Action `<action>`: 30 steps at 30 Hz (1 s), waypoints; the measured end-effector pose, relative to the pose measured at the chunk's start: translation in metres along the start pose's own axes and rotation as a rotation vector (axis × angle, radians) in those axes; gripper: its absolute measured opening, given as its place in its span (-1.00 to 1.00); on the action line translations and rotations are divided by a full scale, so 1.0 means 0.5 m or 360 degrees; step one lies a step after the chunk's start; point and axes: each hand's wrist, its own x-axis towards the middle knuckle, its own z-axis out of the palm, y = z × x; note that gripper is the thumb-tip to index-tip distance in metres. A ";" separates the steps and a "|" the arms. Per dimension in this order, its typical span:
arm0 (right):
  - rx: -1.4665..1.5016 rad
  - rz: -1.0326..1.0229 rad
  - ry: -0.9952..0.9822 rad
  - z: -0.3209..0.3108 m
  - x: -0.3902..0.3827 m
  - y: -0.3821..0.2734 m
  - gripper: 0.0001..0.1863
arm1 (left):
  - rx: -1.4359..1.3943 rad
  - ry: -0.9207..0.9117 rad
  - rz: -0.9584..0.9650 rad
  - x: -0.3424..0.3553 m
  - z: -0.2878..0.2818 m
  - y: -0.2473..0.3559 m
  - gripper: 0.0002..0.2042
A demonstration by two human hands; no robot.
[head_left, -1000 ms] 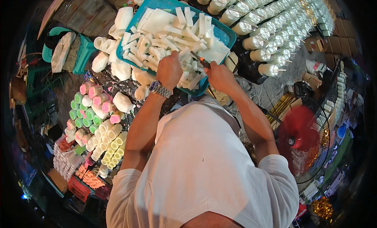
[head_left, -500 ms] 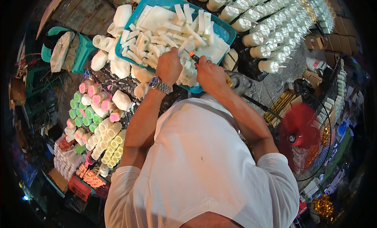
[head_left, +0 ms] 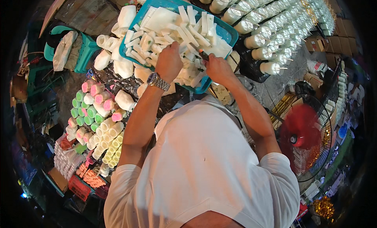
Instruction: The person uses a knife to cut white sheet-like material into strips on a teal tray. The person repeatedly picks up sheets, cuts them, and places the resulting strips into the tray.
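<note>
A teal plastic tray (head_left: 231, 30) in front of me is heaped with white wax-like strips (head_left: 195, 36) and flat slabs (head_left: 163, 19). My right hand (head_left: 219, 69), at the tray's near right side, is closed round a slim dark-handled tool (head_left: 203, 54) with a bit of orange on it. It points up and left over the strips, and its thin front end is hard to make out. My left hand (head_left: 169, 63), with a metal watch (head_left: 158, 81) on the wrist, is curled over the pile. Its fingertips are hidden, so what they hold does not show.
Rows of pale candle-like cups (head_left: 271, 53) stand at the far right. White rounded blocks (head_left: 125, 67) lie left of the tray, with pink, green and yellow cylinders (head_left: 89, 113) nearer me. A red-bladed fan (head_left: 300, 129) stands right; a teal stool (head_left: 87, 51) is at left.
My right hand has shifted slightly right and down with the tool, away from my left hand. The gap between the hands is wider. The whole view has also shifted a little.
</note>
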 end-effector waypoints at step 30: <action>-0.0005 -0.0017 0.0346 0.106 -0.028 -0.043 -0.80 | -0.0198 0.0245 -0.0198 -0.044 0.042 -0.018 -0.82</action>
